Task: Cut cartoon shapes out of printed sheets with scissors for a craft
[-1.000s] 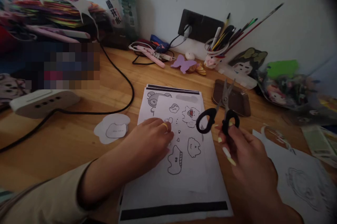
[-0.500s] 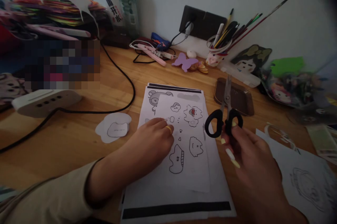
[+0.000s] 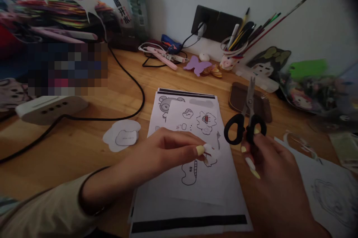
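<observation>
My left hand point(image 3: 170, 152) pinches a small white paper piece point(image 3: 207, 149) between thumb and fingers, over a printed sheet point(image 3: 201, 189) with cartoon outlines. That sheet lies on a stack of larger papers with black bars point(image 3: 190, 224). To the right, my right hand point(image 3: 271, 171) has its fingers in the black handles of the scissors point(image 3: 250, 107), which point up and away, blades nearly closed. Left of the stack lies a cut-out white paper shape point(image 3: 121, 136) with an outline drawn on it. My left hand hides part of the printed drawings.
A black cable point(image 3: 142, 96) curves across the wooden desk from a white power strip point(image 3: 52, 108). A brown tray point(image 3: 250, 102) sits behind the scissors. Farther back are a purple butterfly point(image 3: 197, 65) and a pen cup point(image 3: 228, 62). Another drawn sheet point(image 3: 327, 189) lies at right.
My left hand has turned and now shows the small paper piece pinched at its fingertips, toward the right of the sheet. The scissors have shifted slightly right in my right hand.
</observation>
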Demonstrator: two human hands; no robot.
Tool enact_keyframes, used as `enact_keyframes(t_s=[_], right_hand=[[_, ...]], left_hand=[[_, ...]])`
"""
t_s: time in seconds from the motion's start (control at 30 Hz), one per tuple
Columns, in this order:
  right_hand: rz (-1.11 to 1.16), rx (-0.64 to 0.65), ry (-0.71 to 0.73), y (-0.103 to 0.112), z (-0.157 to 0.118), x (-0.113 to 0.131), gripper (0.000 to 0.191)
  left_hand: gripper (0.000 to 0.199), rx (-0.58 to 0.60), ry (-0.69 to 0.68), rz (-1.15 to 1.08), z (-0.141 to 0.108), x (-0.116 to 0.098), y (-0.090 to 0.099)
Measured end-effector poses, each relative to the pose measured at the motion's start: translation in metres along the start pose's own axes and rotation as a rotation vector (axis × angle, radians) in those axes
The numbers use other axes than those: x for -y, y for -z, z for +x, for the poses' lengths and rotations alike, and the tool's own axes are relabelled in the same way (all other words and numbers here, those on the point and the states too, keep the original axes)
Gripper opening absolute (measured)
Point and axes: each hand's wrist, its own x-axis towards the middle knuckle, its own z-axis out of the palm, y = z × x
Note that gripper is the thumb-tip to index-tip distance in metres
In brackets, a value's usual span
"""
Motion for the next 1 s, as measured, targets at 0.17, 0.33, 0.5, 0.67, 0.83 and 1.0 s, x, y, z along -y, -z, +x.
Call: enact_keyframes(t_s=[0.17,0.33,0.5,0.67,0.83,1.0], right_hand=[[0.103,-0.044,-0.202,-0.005,-0.004,0.011,0.026],[0.098,-0.050,-0.209,-0.005,-0.003,0.011,0.022],[0.052,-0.053,-0.206,-0.006,-0.004,0.015,0.029],[-0.021,-0.015,-0.141,-0.008,-0.004,0.015,0.031],[-0.021,-0.013,-0.149,-0.007,-0.003,0.010,0.028],[0.096,-0.015,-0.216,-0.004,-0.002,0.006,0.019]], left_hand=[[0.018,-0.002,-0.010,-0.021,-0.001,0.000,0.000],[0.015,0.027,-0.042,-0.052,-0.002,0.003,0.000],[0.015,0.013,-0.051,-0.037,-0.001,0.005,-0.001],[0.011,0.010,-0.057,-0.031,0.000,0.005,-0.001],[0.012,0.052,0.010,-0.051,-0.002,0.002,-0.001],[0.012,0.047,0.042,-0.091,-0.001,0.001,-0.003]])
